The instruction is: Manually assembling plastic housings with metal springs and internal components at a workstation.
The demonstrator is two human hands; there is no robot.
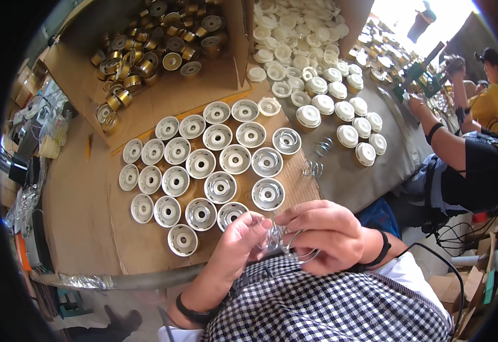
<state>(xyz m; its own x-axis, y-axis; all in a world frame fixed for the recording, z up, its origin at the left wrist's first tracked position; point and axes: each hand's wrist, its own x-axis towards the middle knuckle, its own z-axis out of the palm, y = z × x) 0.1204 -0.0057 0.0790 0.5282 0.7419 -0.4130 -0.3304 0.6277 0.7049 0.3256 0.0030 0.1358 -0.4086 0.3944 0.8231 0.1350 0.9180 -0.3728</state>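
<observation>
Near the table's front edge, my left hand (239, 242) and my right hand (330, 235) meet, fingers closed around thin metal coil springs (274, 235). A wire loop shows between the right hand's fingers; how many springs are held I cannot tell. Just beyond the hands, white round cups (200, 164) with centre holes stand in rows on cardboard. A few at the right of the rows, such as the shiny-looking cup (267, 194), seem to have a coil inside. To their right, two loose springs (312, 169) lie on the table.
Gold metal cups (129, 68) fill an open cardboard box (203, 94) at the back left. White plastic discs (294, 34) are heaped beside it. Several white-capped gold pieces (348, 135) stand at the right. A co-worker's arm (445, 137) works a green hand press (425, 80).
</observation>
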